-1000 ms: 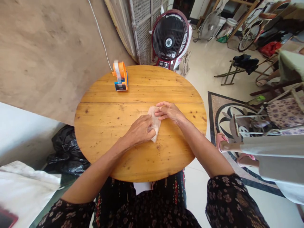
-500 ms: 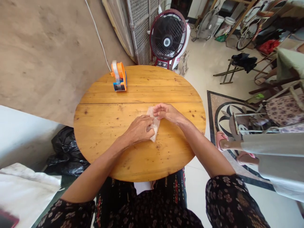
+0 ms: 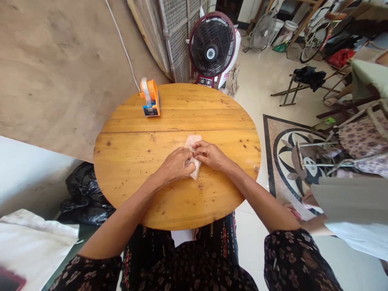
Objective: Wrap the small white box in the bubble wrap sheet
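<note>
A small, pale, translucent packet [image 3: 194, 171], bubble wrap by its look, lies lengthwise near the middle of the round wooden table [image 3: 133, 157]. From the left side, my left hand [image 3: 176, 163] presses down on it with curled fingers and the thumb along its lower part. My right hand [image 3: 210, 154] comes in from the right, fingers bent and closed together at the packet's middle, close against the left fingertips. Both hands cover part of the packet, so its contents cannot be made out. Its upper end sticks out above the fingers.
An orange and blue tape dispenser [image 3: 150, 98] stands at the table's back left. Behind the table is a dark red fan [image 3: 212, 44]. Black plastic bags [image 3: 86, 190] lie to the left on the floor. A person in pale clothes [image 3: 357, 206] is at the right.
My right hand has moved slightly down and left, from the packet's upper part to its middle, and its fingers have closed in. The person at the right has shifted.
</note>
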A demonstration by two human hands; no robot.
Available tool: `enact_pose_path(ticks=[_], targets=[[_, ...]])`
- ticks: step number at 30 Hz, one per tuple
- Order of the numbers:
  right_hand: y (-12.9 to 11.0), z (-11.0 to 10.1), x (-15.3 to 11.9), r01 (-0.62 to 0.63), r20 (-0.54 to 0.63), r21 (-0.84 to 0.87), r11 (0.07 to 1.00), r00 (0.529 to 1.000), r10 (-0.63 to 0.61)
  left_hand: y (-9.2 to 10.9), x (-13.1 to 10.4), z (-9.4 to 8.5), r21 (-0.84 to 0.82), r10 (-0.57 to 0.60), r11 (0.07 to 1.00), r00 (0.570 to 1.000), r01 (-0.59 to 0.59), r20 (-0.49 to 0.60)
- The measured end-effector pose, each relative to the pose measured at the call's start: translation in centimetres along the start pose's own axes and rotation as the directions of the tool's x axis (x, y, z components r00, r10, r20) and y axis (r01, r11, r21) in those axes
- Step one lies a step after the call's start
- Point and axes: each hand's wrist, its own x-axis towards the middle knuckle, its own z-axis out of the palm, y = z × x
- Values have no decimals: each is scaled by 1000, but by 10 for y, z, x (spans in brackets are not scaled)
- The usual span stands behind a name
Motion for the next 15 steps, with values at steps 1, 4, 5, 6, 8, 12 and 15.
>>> enact_pose_path(ticks=[1, 4, 5, 6, 8, 12, 15], targets=[[-2, 1, -2, 3, 3, -30, 1000, 1000, -3, 0, -1, 1, -2, -7, 1000, 1000, 7, -3], [-6, 3, -4, 32, 16, -92, 995, 999, -30, -1, -2, 4, -3, -28, 1000, 1000, 28, -13], [-7, 3, -4, 44, 13, -105, 994, 999, -43, -1, -2, 5, -7, -32, 999, 999, 32, -16], [-7, 4, -4, 50, 3, -112, 992, 999, -50, -1, -3, 6, -17, -35, 999, 999, 34, -21], [-9, 4, -5, 47, -21, -114, 992, 999, -50, -1, -4, 7, -43, -39, 998, 999, 37, -34], [-14, 2, -10, -24, -25, -42, 999, 999, 23, 1, -5, 6, -67, -77, 995, 996, 75, -35], [-19, -3, -17, -56, 21, 31, 998, 998, 55, 2, -5, 5, -75, -102, 992, 994, 100, -28]])
